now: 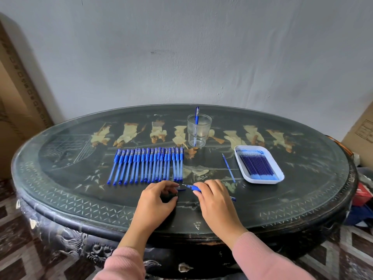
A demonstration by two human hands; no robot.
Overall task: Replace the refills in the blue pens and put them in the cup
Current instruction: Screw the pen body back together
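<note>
**Right hand grips 1 pen at the table's near edge; 1 pen stands in the cup**

At the far left a cardboard box (18,98) leans against the grey wall. The oval dark table (80,199), inlaid with pale figures, fills the middle of the view.

On its left-centre lies a row of blue pens (147,165), side by side and touching, caps towards the wall and tails towards the person.

Just in front of the row's right end is the left hand (159,199), coming out of a pink sleeve (125,263). Its fingers are curled and its thumb and forefinger are drawn close together. Whether they pinch anything is too small to tell. A short blue piece (181,190) lies on the table right beside those fingertips.

Next comes the held pen (194,187), lying nearly flat, its fine tip pointing left at the left hand's fingertips. The right hand (214,197) has its fingers wrapped over the pen's barrel. The pen's tail pokes out past the hand on the right side.

Farther back, between the 2 hands and the wall, stands the clear cup (198,130), upright. In it 1 capped pen (196,118) leans, cap up, above the rim.

Right of the cup a loose refill (229,168) lies alone on the table. Just beyond it sits a white tray (262,181) holding a packed layer of blue refills (258,165).

At the far right edge another cardboard box (361,128) stands against the wall, with a red item (363,195) below it, off the table.
</note>
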